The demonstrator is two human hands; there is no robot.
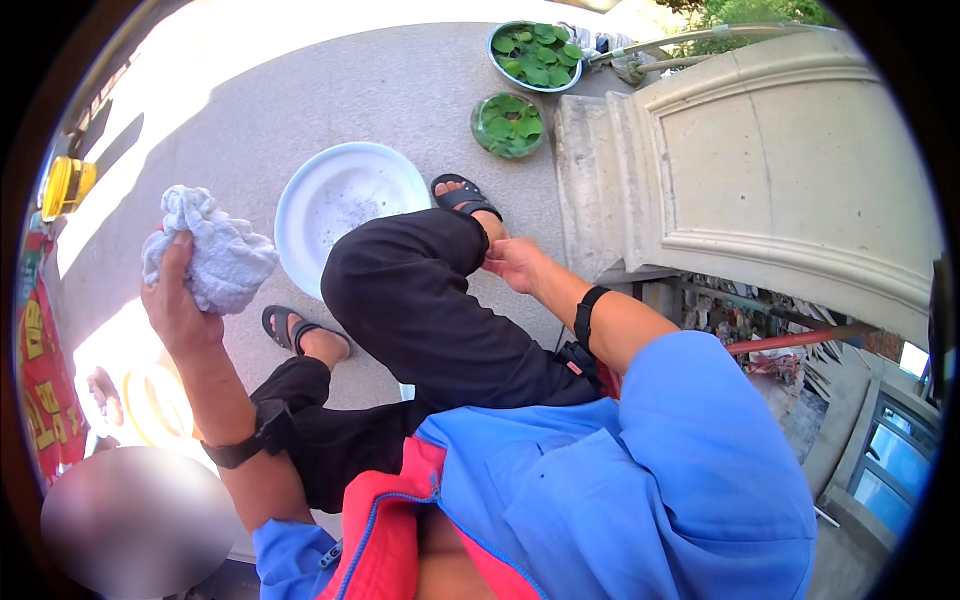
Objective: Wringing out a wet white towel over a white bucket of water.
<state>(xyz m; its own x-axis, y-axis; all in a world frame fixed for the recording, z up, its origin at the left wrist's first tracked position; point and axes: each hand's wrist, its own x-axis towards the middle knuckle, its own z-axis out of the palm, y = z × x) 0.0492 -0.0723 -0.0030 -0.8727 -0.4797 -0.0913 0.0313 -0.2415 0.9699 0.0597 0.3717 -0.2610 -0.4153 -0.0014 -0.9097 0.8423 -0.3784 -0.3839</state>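
Observation:
My left hand (180, 307) is raised at the left and closed around a crumpled white cloth (221, 251), probably a towel. Low down by my bent right leg, my right hand (516, 264) is at the hem of my black trousers (480, 232), beside the ankle. Its fingertips are partly hidden, so whether they pinch the fabric is unclear. A wide white basin (296, 202) sits on the ground between my feet, partly covered by my knee. Dark specks show on its bottom. I wear black sandals (466, 196), and each forearm has a black strap.
Beyond my right foot stand a glass bowl (508, 127) and a larger basin (491, 56) of round-leaved green plants. A pale panelled wall (750, 165) rises at the right, with a red bar (799, 337) below. At left are a yellow bucket (69, 187) and red printed sheet (49, 375).

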